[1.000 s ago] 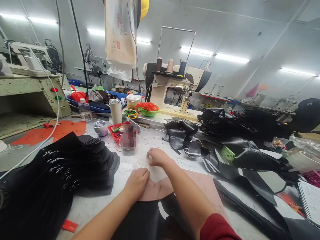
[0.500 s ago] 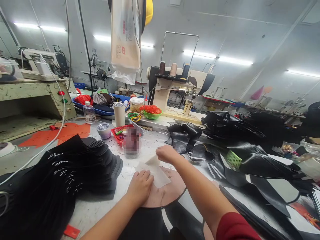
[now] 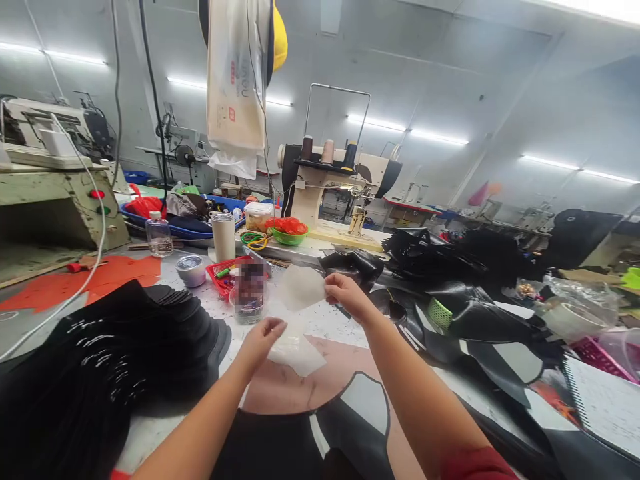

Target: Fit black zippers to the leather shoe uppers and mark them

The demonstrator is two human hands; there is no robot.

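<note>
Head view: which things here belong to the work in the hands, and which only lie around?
In hand:
left hand and right hand, each holding a thin white sheet
pink leather piece under them

Lying about:
stack of black pieces
sewing machine
red basket

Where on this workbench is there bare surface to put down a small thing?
One bare patch of speckled white tabletop lies between the blurred jar and the crumpled black leather pieces. The fanned stack of black cut pieces fills the left; black leather heaps crowd the right.
</note>
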